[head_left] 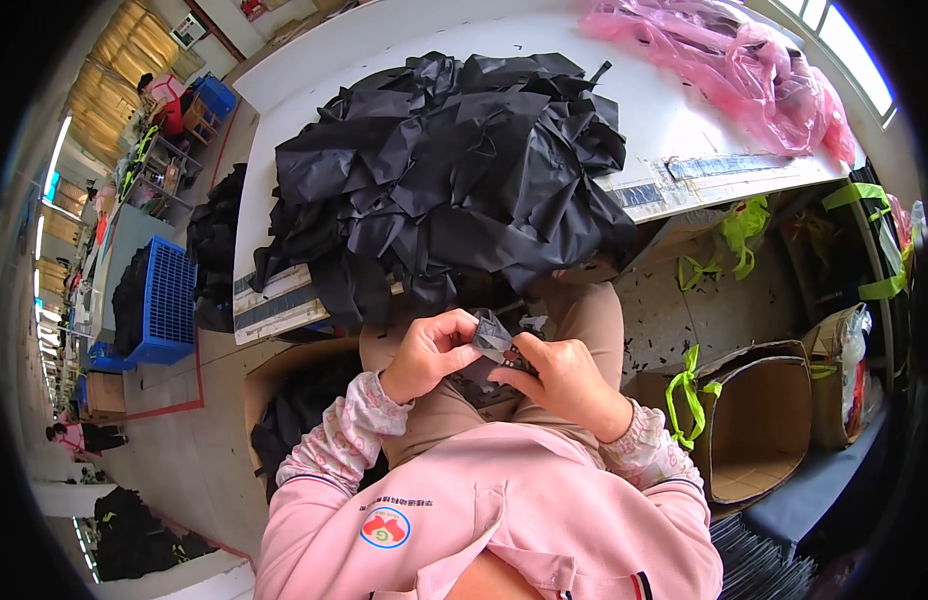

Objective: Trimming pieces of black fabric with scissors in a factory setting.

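Note:
Above my lap, my left hand and my right hand hold a small piece of dark, shiny fabric between them. The left thumb and fingers pinch its left side, and the right fingers grip its lower right edge. Part of the piece is hidden behind the right fingers. Just beyond my hands, a large heap of black fabric pieces covers the near part of the white table and hangs over its front edge.
Pink plastic sheeting lies at the table's far right. An open cardboard box stands at my right, with a green strap beside it. Another box with black fabric is at my left. A blue crate stands farther left.

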`<act>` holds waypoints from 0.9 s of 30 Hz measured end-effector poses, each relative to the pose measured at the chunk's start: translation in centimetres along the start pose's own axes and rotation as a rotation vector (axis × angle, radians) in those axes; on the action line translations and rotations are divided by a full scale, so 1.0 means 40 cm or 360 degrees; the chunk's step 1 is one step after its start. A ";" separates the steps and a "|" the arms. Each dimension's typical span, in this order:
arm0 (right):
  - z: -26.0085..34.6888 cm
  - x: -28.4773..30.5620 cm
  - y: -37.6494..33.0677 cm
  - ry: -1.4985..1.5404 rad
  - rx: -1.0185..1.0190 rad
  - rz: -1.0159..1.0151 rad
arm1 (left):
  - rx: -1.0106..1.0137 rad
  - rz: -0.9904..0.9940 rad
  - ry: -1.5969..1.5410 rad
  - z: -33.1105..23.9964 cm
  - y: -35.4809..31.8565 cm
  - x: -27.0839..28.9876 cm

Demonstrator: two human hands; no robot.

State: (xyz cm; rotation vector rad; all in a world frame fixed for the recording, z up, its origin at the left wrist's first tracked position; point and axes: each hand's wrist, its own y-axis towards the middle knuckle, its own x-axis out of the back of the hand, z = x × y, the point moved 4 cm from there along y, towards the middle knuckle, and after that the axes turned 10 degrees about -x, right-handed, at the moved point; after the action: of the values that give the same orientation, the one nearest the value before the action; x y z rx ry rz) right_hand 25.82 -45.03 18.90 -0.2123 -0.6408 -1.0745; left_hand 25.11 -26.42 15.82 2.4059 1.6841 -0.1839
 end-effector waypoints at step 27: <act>-0.018 -0.003 -0.009 -0.0076 -0.0020 0.0071 | -0.0199 0.0029 0.0392 -0.011 -0.017 -0.009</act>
State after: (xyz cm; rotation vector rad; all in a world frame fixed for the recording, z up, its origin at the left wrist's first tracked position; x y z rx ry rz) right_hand 25.74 -45.43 18.22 -0.2627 -0.6696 -1.0331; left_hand 24.33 -26.41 16.26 2.4305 1.7136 0.2236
